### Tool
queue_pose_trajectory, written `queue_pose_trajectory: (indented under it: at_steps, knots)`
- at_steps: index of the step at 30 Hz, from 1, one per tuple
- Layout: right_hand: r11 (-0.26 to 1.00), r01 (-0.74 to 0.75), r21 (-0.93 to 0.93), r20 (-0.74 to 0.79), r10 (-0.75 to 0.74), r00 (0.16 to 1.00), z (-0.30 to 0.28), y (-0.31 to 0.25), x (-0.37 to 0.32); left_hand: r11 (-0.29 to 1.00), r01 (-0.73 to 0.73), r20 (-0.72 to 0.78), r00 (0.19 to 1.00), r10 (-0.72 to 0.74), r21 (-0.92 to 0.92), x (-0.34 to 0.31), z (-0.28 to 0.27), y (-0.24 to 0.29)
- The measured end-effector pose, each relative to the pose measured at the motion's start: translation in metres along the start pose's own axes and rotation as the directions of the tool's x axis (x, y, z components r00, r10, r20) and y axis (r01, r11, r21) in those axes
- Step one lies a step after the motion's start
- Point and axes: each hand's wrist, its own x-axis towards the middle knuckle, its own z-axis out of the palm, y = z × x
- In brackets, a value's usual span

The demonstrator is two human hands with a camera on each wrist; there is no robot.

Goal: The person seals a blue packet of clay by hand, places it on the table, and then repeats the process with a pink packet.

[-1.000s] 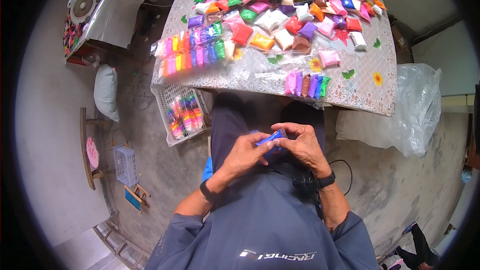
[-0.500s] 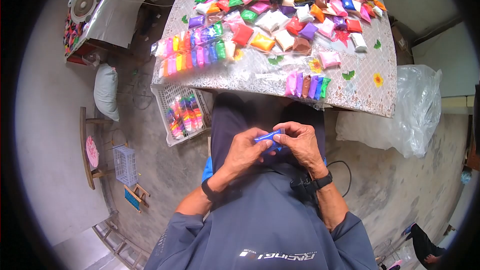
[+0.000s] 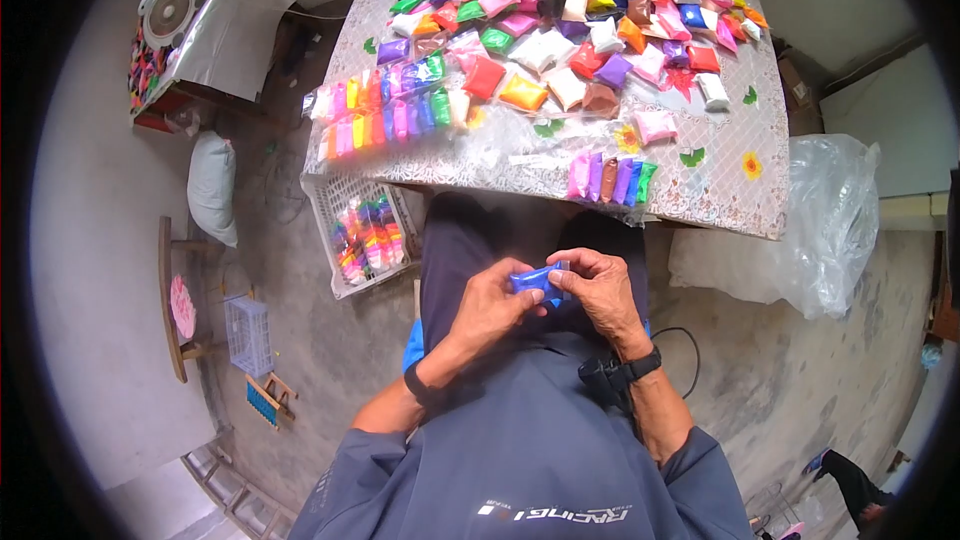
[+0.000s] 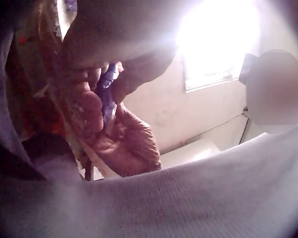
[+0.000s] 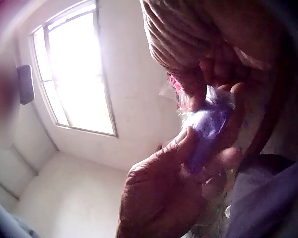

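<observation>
Over the lap, both hands hold a small blue packet (image 3: 530, 281) in clear plastic. My left hand (image 3: 488, 302) grips its left end, thumb on top and fingers curled beneath. With thumb and forefinger my right hand (image 3: 604, 298) pinches the other end, where the clear wrapper shows. In the right wrist view the packet (image 5: 208, 124) appears bluish-purple between the fingers of both hands. The left wrist view shows only a narrow strip of the packet (image 4: 108, 94), the rest hidden by fingers.
Ahead, a table (image 3: 725, 175) carries a heap of colourful packets (image 3: 540, 40), bagged rows of slim packets (image 3: 390, 115) and a short row of slim packets (image 3: 610, 180) near its front edge. A white crate (image 3: 322, 210) stands below left; a large clear plastic bag (image 3: 830, 230) lies right.
The blue packet has turned from a steep slant to nearly level, showing more of its broad side. Both hands keep hold of it and have shifted only slightly.
</observation>
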Motion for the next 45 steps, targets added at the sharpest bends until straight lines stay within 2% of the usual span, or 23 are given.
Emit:
queue_pose_trajectory:
  at_steps: [2, 6, 8, 9, 10, 11, 12, 13, 15, 16, 18, 20, 23, 25, 27, 30, 33, 35, 37, 39, 44, 45]
  knots:
    - [0.997, -0.038, -0.072, 0.027, 0.040, 0.999, -0.002, -0.009, 0.000, 1.000, -0.008, 0.033, 0.999, 0.008, -0.007, -0.002, 0.000, 0.003]
    - [0.996, -0.017, -0.093, 0.001, 0.018, 1.000, 0.000, -0.015, -0.002, 0.997, -0.051, 0.056, 0.997, 0.054, -0.049, -0.003, 0.001, -0.004]
    - [0.946, 0.159, -0.283, -0.037, -0.176, 0.984, 0.000, -0.019, -0.005, 0.986, -0.143, 0.003, 0.990, 0.143, 0.084, -0.006, 0.004, -0.002]
    - [0.883, 0.186, -0.431, -0.089, -0.246, 0.965, 0.001, -0.020, -0.007, 0.976, -0.183, -0.022, 0.982, 0.187, 0.117, -0.008, 0.006, 0.002]
    - [0.880, 0.188, -0.436, -0.087, -0.249, 0.965, 0.001, -0.024, -0.008, 0.976, -0.189, -0.021, 0.981, 0.192, 0.113, -0.009, 0.007, 0.004]
    - [0.726, 0.301, -0.618, -0.024, -0.400, 0.916, 0.001, -0.031, -0.009, 0.941, -0.236, -0.043, 0.966, 0.253, 0.244, -0.010, 0.007, 0.007]
    - [0.521, 0.387, -0.761, 0.072, -0.525, 0.848, 0.002, -0.038, -0.010, 0.888, -0.273, -0.058, 0.947, 0.315, 0.371, -0.010, 0.007, 0.008]
    - [0.429, 0.429, -0.795, 0.134, -0.566, 0.814, 0.005, -0.043, -0.012, 0.888, -0.277, -0.059, 0.946, 0.319, 0.367, -0.010, 0.008, 0.010]
    - [0.372, 0.414, -0.831, 0.170, -0.539, 0.825, 0.009, -0.050, -0.017, 0.763, -0.424, -0.029, 0.866, 0.499, 0.488, -0.008, 0.011, 0.013]
    - [0.317, 0.399, -0.861, 0.200, -0.509, 0.837, 0.012, -0.054, -0.019, 0.763, -0.429, -0.031, 0.863, 0.504, 0.483, -0.006, 0.012, 0.011]
    - [0.306, 0.398, -0.865, 0.206, -0.505, 0.838, 0.017, -0.058, -0.020, 0.627, -0.560, 0.030, 0.758, 0.651, 0.542, -0.001, 0.014, 0.008]
    - [0.351, 0.380, -0.856, 0.206, -0.444, 0.872, 0.017, -0.057, -0.018, 0.654, -0.568, 0.036, 0.768, 0.639, 0.500, -0.001, 0.015, 0.011]
    - [0.427, 0.359, -0.830, 0.189, -0.390, 0.901, 0.015, -0.060, -0.015, 0.621, -0.579, 0.043, 0.749, 0.661, 0.528, 0.003, 0.014, 0.014]
    - [0.466, 0.346, -0.815, 0.180, -0.365, 0.914, 0.012, -0.061, -0.013, 0.710, -0.568, 0.019, 0.786, 0.618, 0.417, 0.008, 0.012, 0.015]
    - [0.554, 0.321, -0.768, 0.133, -0.352, 0.927, 0.010, -0.064, -0.011, 0.717, -0.574, 0.028, 0.788, 0.615, 0.395, 0.011, 0.011, 0.019]
    - [0.613, 0.254, -0.748, 0.061, -0.318, 0.946, 0.012, -0.077, -0.011, 0.717, -0.586, 0.052, 0.787, 0.615, 0.377, 0.015, 0.009, 0.031]
    - [0.545, 0.278, -0.791, 0.098, -0.335, 0.937, 0.008, -0.089, -0.006, 0.708, -0.605, 0.078, 0.778, 0.624, 0.364, 0.021, 0.007, 0.040]
    - [0.541, 0.276, -0.794, 0.111, -0.318, 0.942, 0.007, -0.099, -0.002, 0.705, -0.616, 0.088, 0.771, 0.631, 0.350, 0.025, 0.005, 0.046]
    - [0.540, 0.276, -0.796, 0.123, -0.302, 0.945, 0.005, -0.109, 0.002, 0.624, -0.693, 0.105, 0.695, 0.711, 0.361, 0.028, 0.003, 0.055]
    - [0.478, 0.359, -0.802, 0.178, -0.382, 0.907, 0.003, -0.119, 0.006, 0.645, -0.685, 0.107, 0.709, 0.697, 0.339, 0.032, -0.003, 0.064]
    - [0.496, 0.314, -0.809, 0.137, -0.361, 0.922, -0.004, -0.146, 0.017, 0.724, -0.638, 0.065, 0.760, 0.647, 0.261, 0.051, -0.021, 0.081]
    - [0.461, 0.340, -0.820, 0.151, -0.399, 0.904, -0.005, -0.151, 0.021, 0.673, -0.667, 0.039, 0.719, 0.694, 0.319, 0.055, -0.025, 0.083]
